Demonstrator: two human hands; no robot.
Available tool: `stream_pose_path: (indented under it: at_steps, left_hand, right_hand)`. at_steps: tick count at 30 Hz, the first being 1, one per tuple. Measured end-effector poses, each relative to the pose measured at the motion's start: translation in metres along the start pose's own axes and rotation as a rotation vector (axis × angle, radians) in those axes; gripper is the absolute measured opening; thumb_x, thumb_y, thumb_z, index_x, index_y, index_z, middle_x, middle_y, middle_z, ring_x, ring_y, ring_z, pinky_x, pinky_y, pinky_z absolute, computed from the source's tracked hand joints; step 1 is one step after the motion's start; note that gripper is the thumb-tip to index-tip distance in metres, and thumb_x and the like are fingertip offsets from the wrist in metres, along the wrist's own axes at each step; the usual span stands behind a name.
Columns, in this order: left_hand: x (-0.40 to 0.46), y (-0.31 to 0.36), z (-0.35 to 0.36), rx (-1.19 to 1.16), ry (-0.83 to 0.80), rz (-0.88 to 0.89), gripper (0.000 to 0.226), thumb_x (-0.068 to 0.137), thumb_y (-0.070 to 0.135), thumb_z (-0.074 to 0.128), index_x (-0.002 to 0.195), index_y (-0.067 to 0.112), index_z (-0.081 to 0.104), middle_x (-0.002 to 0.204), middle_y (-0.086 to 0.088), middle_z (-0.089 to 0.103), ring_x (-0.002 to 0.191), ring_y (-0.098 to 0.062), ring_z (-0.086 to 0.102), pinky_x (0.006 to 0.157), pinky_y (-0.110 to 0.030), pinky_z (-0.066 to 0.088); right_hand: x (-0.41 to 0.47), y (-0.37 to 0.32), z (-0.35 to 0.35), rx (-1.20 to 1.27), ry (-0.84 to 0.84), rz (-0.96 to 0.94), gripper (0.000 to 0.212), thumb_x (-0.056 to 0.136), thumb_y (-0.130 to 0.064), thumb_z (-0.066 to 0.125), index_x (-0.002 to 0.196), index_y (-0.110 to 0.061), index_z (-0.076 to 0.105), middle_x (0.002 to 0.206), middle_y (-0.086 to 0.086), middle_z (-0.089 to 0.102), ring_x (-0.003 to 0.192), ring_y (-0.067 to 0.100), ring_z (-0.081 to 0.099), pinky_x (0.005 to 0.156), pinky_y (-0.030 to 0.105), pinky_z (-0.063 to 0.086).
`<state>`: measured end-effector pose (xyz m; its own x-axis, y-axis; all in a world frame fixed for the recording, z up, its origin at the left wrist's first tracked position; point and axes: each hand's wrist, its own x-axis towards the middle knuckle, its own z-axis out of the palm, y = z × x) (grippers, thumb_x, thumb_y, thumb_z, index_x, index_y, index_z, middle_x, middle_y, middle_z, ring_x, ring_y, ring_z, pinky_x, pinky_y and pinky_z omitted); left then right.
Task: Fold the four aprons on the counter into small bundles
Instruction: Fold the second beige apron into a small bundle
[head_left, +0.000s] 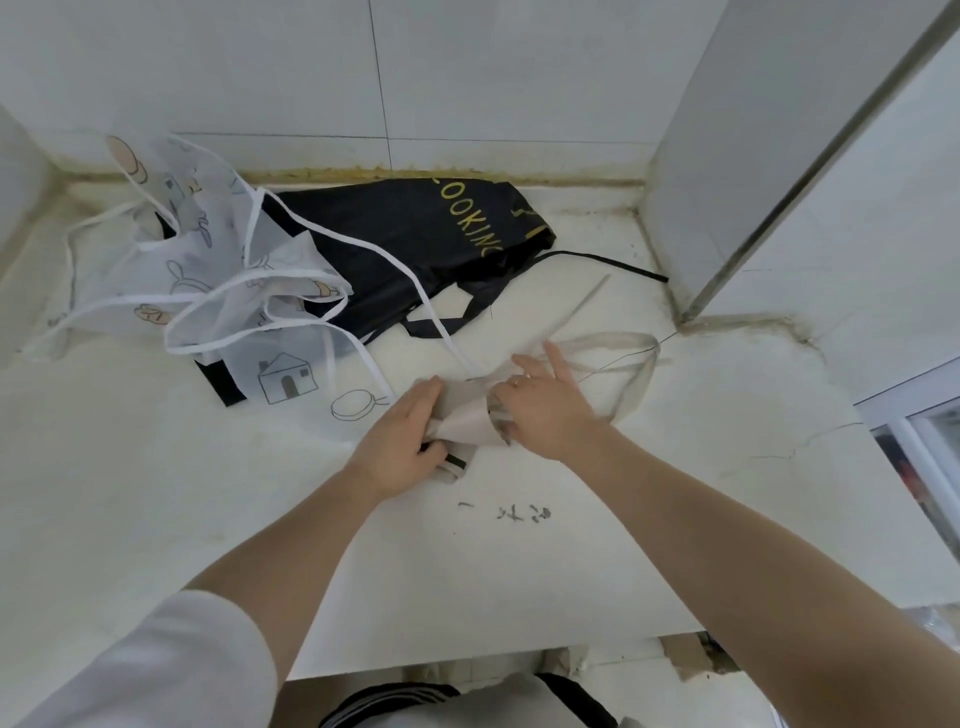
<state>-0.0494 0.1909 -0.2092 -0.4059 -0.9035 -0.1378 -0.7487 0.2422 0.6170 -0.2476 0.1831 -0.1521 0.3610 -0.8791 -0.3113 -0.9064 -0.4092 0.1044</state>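
Countertop (519, 561) of pale, stone-like material with faint grey veining and hairline cracks spans the view; it meets glossy white wall tiles (467, 67) at a yellowed, grimy seam. A flat white panel with a metal edge strip (810, 171) stands at the right rear corner.

Black apron (395, 244), smooth and slightly shiny, lies crumpled near the back wall. Yellow block lettering runs across it. A thin black strap (613, 261) trails from it to the right.

Translucent white apron (218, 270), thin and film-like, lies bunched at left and partly overlaps the black apron. It carries line drawings, including a small house, and is edged with white binding tape. Its white ties loop over the black fabric.

Beige apron bundle (462, 415) sits near the counter centre, in front of the other two. It is compact and creased, with a dark stripe at its near corner. Its flat beige strap (639, 364) forms a loose loop on the counter to the right.

Left hand (402, 441) grips the bundle's left side, fingers curled over the top and thumb below. Right hand (540, 410) rests on the bundle's right side; index finger and thumb extend forward, the remaining fingers curl around the fabric and strap end. A ring (516, 382) is on one finger.

Small dark marks (514, 512) lie on the counter just in front of the bundle.
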Motion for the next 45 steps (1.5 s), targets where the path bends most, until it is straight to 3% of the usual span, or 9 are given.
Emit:
stream_pose_path:
  at_steps: [4, 6, 10, 17, 22, 30, 36, 39, 45]
  left_hand:
    - [0.004, -0.011, 0.008, 0.141, 0.029, 0.098, 0.074, 0.087, 0.02, 0.062, 0.148, 0.017, 0.021, 0.153, -0.01, 0.025, 0.141, -0.027, 0.024, 0.113, -0.042, 0.027]
    - [0.004, -0.012, 0.012, 0.188, 0.063, 0.126, 0.079, 0.081, 0.004, 0.063, 0.147, 0.023, 0.024, 0.15, -0.015, 0.03, 0.136, -0.035, 0.032, 0.107, -0.049, 0.035]
    - [-0.003, -0.001, 0.017, 0.246, 0.146, 0.109, 0.098, 0.067, -0.016, 0.058, 0.147, 0.027, 0.021, 0.148, -0.014, 0.035, 0.133, -0.036, 0.038, 0.107, -0.055, 0.032]
    - [0.004, -0.006, 0.019, 0.466, 0.048, 0.354, 0.103, 0.034, 0.014, 0.091, 0.126, 0.019, 0.044, 0.126, -0.007, 0.061, 0.114, -0.03, 0.059, 0.1, -0.043, 0.042]
    - [0.003, -0.017, 0.01, 0.542, -0.061, 0.469, 0.066, 0.078, 0.042, 0.056, 0.138, 0.024, 0.033, 0.141, -0.014, 0.045, 0.125, -0.038, 0.047, 0.104, -0.049, 0.036]
    - [-0.002, -0.015, 0.011, 0.681, -0.071, 0.412, 0.064, 0.088, 0.053, 0.03, 0.147, 0.03, 0.019, 0.145, -0.012, 0.042, 0.128, -0.035, 0.046, 0.105, -0.039, 0.021]
    - [-0.002, -0.016, 0.017, 0.666, -0.106, 0.376, 0.07, 0.09, 0.048, 0.028, 0.149, 0.028, -0.005, 0.151, -0.01, 0.03, 0.136, -0.036, 0.033, 0.113, -0.042, 0.014]
    - [-0.004, -0.005, 0.015, 0.699, -0.184, 0.343, 0.064, 0.083, 0.05, 0.005, 0.139, 0.045, -0.025, 0.154, -0.006, -0.01, 0.142, -0.032, -0.006, 0.115, -0.046, -0.005]
    - [-0.005, 0.005, 0.01, 0.693, -0.304, 0.312, 0.071, 0.07, 0.059, -0.005, 0.141, 0.055, -0.001, 0.148, -0.003, -0.032, 0.141, -0.037, -0.019, 0.112, -0.05, -0.014]
  right_hand:
    - [0.014, -0.004, -0.011, -0.146, 0.036, 0.089, 0.022, 0.095, -0.02, 0.044, 0.111, -0.015, 0.057, 0.099, 0.001, 0.066, 0.107, 0.021, 0.054, 0.116, 0.039, 0.011]
    - [0.018, -0.006, -0.017, -0.063, 0.085, 0.104, 0.017, 0.095, -0.014, 0.042, 0.106, -0.011, 0.054, 0.099, 0.004, 0.065, 0.093, 0.023, 0.058, 0.089, 0.032, 0.035]
    - [0.0, -0.013, -0.029, 0.241, 0.106, 0.08, 0.024, 0.096, -0.024, 0.036, 0.11, -0.011, 0.051, 0.094, 0.006, 0.058, 0.083, 0.027, 0.055, 0.062, 0.031, 0.033]
    - [-0.031, -0.006, 0.025, 0.585, -0.102, 0.069, 0.034, 0.1, -0.036, 0.036, 0.11, -0.018, 0.063, 0.12, -0.004, 0.046, 0.095, 0.019, 0.055, 0.087, 0.035, 0.044]
    - [-0.024, -0.017, 0.034, 0.936, -0.071, 0.225, 0.018, 0.091, -0.027, 0.056, 0.102, -0.013, 0.06, 0.099, 0.007, 0.063, 0.089, 0.021, 0.058, 0.073, 0.03, 0.045]
    - [-0.023, -0.014, 0.02, 1.386, -0.474, 0.394, 0.066, 0.08, -0.009, 0.07, 0.129, -0.02, 0.028, 0.08, 0.008, 0.057, 0.044, 0.009, 0.037, 0.04, 0.02, 0.027]
    - [-0.017, -0.006, 0.008, 0.115, -0.153, 0.078, 0.029, 0.092, -0.005, 0.039, 0.119, -0.009, 0.047, 0.113, 0.009, 0.059, 0.106, 0.027, 0.053, 0.073, 0.032, 0.037]
    - [-0.021, -0.005, 0.017, -0.211, -0.142, -0.106, 0.033, 0.091, -0.011, 0.042, 0.123, -0.011, 0.044, 0.118, 0.004, 0.057, 0.116, 0.025, 0.043, 0.092, 0.032, 0.032]
    - [-0.015, 0.0, 0.021, 0.934, -0.289, 0.387, 0.055, 0.088, -0.038, 0.053, 0.136, -0.018, 0.038, 0.124, 0.008, 0.054, 0.108, 0.023, 0.051, 0.091, 0.033, 0.044]
